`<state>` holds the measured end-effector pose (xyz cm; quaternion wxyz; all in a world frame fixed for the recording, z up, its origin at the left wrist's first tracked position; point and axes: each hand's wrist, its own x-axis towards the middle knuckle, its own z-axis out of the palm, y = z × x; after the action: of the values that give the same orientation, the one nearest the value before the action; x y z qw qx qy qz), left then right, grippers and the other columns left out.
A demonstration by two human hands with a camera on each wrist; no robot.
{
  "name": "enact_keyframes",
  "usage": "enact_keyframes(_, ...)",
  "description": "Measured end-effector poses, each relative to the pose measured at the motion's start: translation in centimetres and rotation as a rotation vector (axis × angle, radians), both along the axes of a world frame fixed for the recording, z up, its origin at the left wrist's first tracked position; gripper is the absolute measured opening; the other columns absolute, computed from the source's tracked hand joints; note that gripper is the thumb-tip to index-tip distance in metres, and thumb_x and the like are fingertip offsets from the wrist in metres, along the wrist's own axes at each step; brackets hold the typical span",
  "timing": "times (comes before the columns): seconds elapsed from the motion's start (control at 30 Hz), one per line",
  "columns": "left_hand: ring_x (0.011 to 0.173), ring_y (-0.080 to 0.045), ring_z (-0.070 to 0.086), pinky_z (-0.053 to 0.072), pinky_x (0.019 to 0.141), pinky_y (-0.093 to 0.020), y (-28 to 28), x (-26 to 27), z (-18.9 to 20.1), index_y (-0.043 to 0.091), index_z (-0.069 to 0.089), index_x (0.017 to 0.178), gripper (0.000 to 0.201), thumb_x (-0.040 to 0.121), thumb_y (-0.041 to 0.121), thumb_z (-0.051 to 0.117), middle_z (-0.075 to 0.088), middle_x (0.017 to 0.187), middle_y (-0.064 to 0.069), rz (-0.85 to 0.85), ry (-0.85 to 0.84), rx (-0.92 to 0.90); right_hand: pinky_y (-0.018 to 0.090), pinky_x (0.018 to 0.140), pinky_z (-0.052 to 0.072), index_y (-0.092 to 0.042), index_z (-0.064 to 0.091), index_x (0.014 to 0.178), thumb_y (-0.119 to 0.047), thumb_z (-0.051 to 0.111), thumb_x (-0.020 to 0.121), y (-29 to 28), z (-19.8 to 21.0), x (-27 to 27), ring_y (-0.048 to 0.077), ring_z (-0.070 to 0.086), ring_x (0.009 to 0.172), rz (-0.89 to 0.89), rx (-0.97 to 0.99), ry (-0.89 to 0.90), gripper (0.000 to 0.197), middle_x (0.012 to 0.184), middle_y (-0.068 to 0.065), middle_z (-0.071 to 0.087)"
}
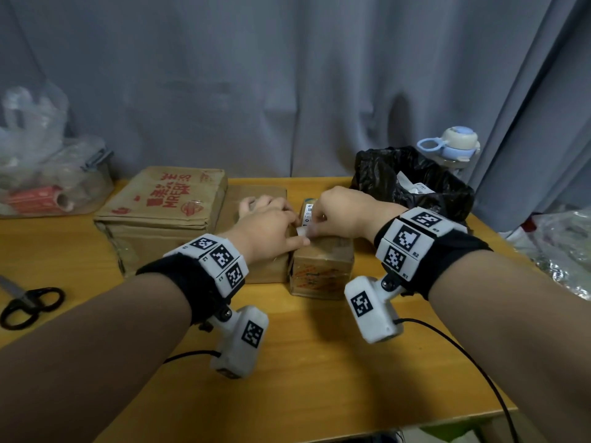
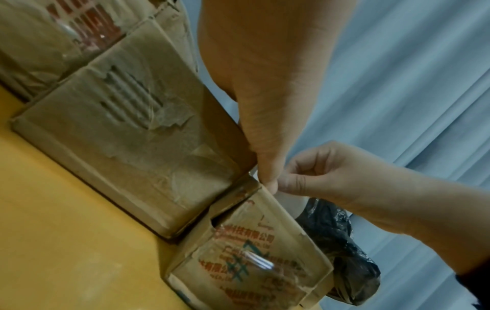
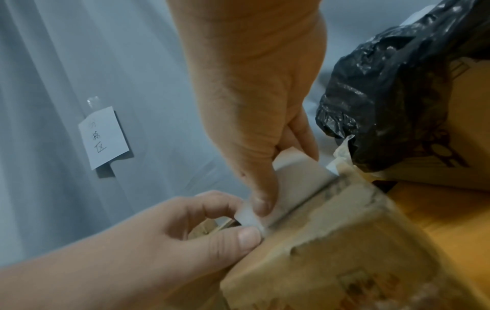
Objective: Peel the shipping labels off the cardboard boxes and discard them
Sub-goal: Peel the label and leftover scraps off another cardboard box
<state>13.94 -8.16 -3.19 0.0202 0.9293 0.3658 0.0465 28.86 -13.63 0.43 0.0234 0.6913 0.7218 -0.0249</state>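
Observation:
A small cardboard box point(image 1: 321, 270) stands mid-table with a white shipping label point(image 1: 308, 213) on its top, partly lifted. My right hand point(image 1: 316, 225) pinches the label point(image 3: 299, 174) from above, thumb on its loose flap. My left hand point(image 1: 300, 231) pinches the label's near corner between thumb and forefinger at the box edge point(image 3: 267, 228). Its other fingers lie over a plain middle box point(image 1: 256, 270) whose face shows torn paper point(image 2: 148, 117). A larger box with red print point(image 1: 160, 203) sits to the left. A black rubbish bag point(image 1: 412, 187) holding peeled labels stands behind the right hand.
Black scissors point(image 1: 30, 303) lie near the table's left edge. A clear plastic container with bags point(image 1: 48, 174) sits at the back left. A blue-capped bottle point(image 1: 454, 145) stands behind the bag. A paper note point(image 3: 103, 136) hangs on the grey curtain. A cable point(image 1: 463, 356) crosses the table's right front.

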Motion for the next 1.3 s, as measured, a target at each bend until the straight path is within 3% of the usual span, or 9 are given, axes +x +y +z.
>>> enact_keyframes(0.17,0.135,-0.019,0.026,0.016,0.109,-0.043,0.0,-0.2,0.3,0.029,0.04,0.138,0.071,0.079,0.068,0.05,0.038,0.143,0.007,0.027,-0.005,-0.064,0.032,0.065,0.049,-0.027,0.065,0.073,-0.039,0.06,0.086,0.8,0.2,0.4,0.01,0.051,0.064,0.038,-0.019,0.03,0.019,0.062,-0.012,0.051)
enact_keyframes(0.33,0.14,-0.021,0.021,0.015,0.112,-0.045,0.1,-0.6,0.0,0.033,0.026,0.142,0.08,0.076,0.066,0.056,0.034,0.146,0.004,0.033,-0.059,-0.128,0.024,0.058,0.038,-0.013,0.075,0.089,-0.038,0.06,0.087,1.7,0.2,0.8,0.011,0.049,0.07,0.053,0.001,0.032,0.029,0.061,-0.015,0.047)
enact_keyframes(0.43,0.14,-0.022,0.019,0.015,0.112,-0.047,0.4,-0.6,0.1,0.035,0.023,0.143,0.081,0.075,0.067,0.056,0.032,0.147,0.004,0.02,-0.032,-0.147,0.029,0.067,0.041,-0.012,0.075,0.089,-0.038,0.061,0.087,1.9,0.0,1.2,0.013,0.051,0.076,0.04,0.009,0.063,0.03,0.065,-0.013,0.051)
enact_keyframes(0.53,0.138,-0.022,0.023,0.018,0.111,-0.046,0.7,-0.4,0.4,0.036,0.026,0.141,0.079,0.075,0.067,0.056,0.033,0.145,0.005,0.003,-0.007,-0.15,0.024,0.057,0.037,-0.013,0.074,0.082,-0.036,0.062,0.086,2.0,-0.3,1.5,0.012,0.049,0.07,0.001,0.024,0.105,0.026,0.059,-0.015,0.047)
enact_keyframes(0.67,0.135,-0.023,0.026,0.019,0.108,-0.044,1.1,-0.1,0.8,0.033,0.026,0.14,0.082,0.073,0.067,0.059,0.033,0.145,0.003,-0.013,0.043,-0.165,0.021,0.049,0.028,-0.026,0.048,0.049,-0.035,0.062,0.087,1.7,-0.7,1.8,0.004,0.041,0.054,-0.072,0.07,0.128,0.041,0.055,-0.012,0.044)
enact_keyframes(0.9,0.142,-0.026,0.015,0.005,0.116,-0.054,1.4,0.6,1.5,0.029,0.017,0.146,0.094,0.071,0.067,0.061,0.024,0.152,-0.001,-0.036,0.124,-0.147,0.028,0.053,0.031,-0.024,0.039,0.05,-0.035,0.054,0.091,1.0,-1.7,2.0,0.017,0.045,0.063,-0.121,0.144,0.164,0.046,0.056,-0.006,0.043)
enact_keyframes(1.1,0.141,-0.023,0.015,0.0,0.115,-0.055,0.6,0.4,1.0,0.028,0.03,0.143,0.079,0.078,0.065,0.055,0.026,0.15,0.003,-0.029,0.119,-0.08,0.031,0.067,0.042,-0.019,0.058,0.071,-0.035,0.052,0.093,0.8,-1.9,3.0,0.019,0.055,0.078,-0.196,0.162,0.319,0.028,0.074,0.0,0.058)
enact_keyframes(1.2,0.14,-0.021,0.015,-0.003,0.113,-0.056,0.5,0.1,1.0,0.034,0.039,0.138,0.067,0.08,0.066,0.05,0.028,0.149,0.008,-0.069,0.151,-0.057,0.027,0.057,0.037,-0.019,0.05,0.058,-0.03,0.055,0.092,1.0,-2.3,2.9,0.014,0.047,0.062,-0.238,0.169,0.452,0.036,0.061,-0.003,0.048)
enact_keyframes(1.3,0.136,-0.021,0.022,-0.004,0.112,-0.058,0.6,0.1,1.2,0.034,0.047,0.133,0.064,0.079,0.068,0.048,0.037,0.142,0.008,-0.084,0.176,-0.018,0.03,0.062,0.039,-0.015,0.047,0.055,-0.027,0.058,0.091,1.2,-2.9,3.0,0.014,0.044,0.06,-0.309,0.191,0.632,0.039,0.059,-0.002,0.044)
